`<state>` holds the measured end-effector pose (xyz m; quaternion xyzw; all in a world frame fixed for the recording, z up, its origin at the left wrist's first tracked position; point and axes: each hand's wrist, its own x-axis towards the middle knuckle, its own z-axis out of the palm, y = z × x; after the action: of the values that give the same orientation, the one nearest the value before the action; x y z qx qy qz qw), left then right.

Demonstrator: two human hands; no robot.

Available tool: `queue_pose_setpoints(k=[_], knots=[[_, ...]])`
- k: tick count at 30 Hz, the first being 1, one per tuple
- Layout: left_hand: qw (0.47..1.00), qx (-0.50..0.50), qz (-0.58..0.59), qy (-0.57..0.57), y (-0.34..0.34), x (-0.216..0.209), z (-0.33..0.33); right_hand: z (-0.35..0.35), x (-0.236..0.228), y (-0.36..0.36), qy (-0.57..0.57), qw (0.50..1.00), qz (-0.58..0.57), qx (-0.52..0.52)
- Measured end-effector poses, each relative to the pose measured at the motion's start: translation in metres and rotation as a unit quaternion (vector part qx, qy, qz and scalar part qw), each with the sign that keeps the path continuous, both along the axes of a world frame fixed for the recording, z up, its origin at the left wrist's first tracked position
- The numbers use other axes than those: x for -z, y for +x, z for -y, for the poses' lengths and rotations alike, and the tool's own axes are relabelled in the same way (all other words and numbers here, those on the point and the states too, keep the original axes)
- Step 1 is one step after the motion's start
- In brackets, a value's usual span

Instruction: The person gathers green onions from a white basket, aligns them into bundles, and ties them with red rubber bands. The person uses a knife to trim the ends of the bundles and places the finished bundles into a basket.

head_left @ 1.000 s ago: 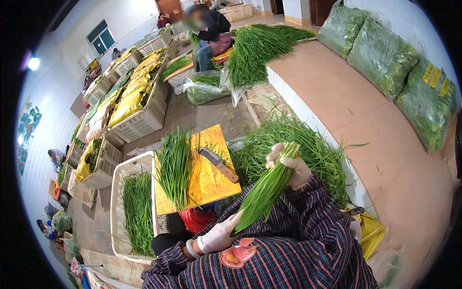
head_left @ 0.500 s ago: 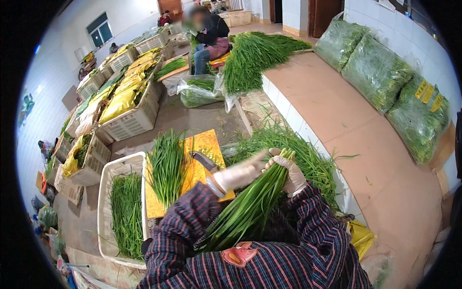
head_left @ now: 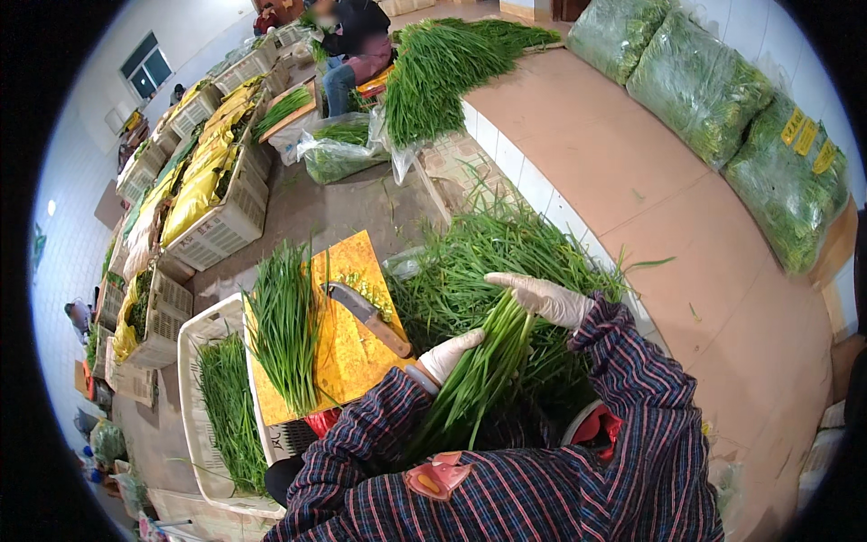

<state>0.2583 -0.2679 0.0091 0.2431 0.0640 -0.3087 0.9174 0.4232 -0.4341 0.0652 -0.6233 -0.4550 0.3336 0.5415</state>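
A loose bunch of long green chives slants across my lap, pale ends up and to the right. My left hand, in a white glove, grips its left side; the bunch hides some of its fingers. At the pale ends is my gloved right hand, open, its fingers stretched flat against the tips. To the left, a yellow cutting board carries a knife with a wooden handle, small cut bits and a second bunch of chives. Beside it a white crate contains more chives.
A heap of loose chives lies just beyond my hands. On the right runs a raised tan ledge with stuffed clear bags. Stacked crates under yellow covers stand at the far left; another person sits farther back.
My right hand has gone from gripping the pale ends to lying flat against them. The blurred left hand has come down onto the bunch's side. The view has shifted.
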Motion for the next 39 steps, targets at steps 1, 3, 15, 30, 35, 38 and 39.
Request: queue_pose_setpoints(k=[1,3,15,30,35,38,39], knots=[[1.000,0.010,0.018,0.005,0.004,-0.001,0.000,0.000,0.007,0.001,-0.016,0.999,0.021,-0.033],[0.999,0.011,0.050,0.017,0.009,-0.008,0.003,0.012,0.002,0.018,0.003,0.990,0.000,0.140],[0.987,0.017,0.084,0.135,0.022,-0.010,0.005,0.030,0.019,-0.048,-0.029,0.851,0.424,0.308],[0.982,-0.030,0.040,0.180,0.020,-0.001,0.010,0.037,0.008,-0.053,-0.023,0.791,0.531,0.302],[0.972,-0.023,0.047,0.228,0.022,-0.005,0.012,0.038,0.012,-0.036,-0.127,0.661,0.691,0.262],[0.977,-0.009,0.057,0.207,0.017,0.002,0.005,0.067,0.042,0.028,-0.365,0.712,0.541,0.259],[0.979,-0.009,0.078,0.190,0.017,0.006,0.002,0.074,0.032,0.024,-0.340,0.727,0.531,0.271]])
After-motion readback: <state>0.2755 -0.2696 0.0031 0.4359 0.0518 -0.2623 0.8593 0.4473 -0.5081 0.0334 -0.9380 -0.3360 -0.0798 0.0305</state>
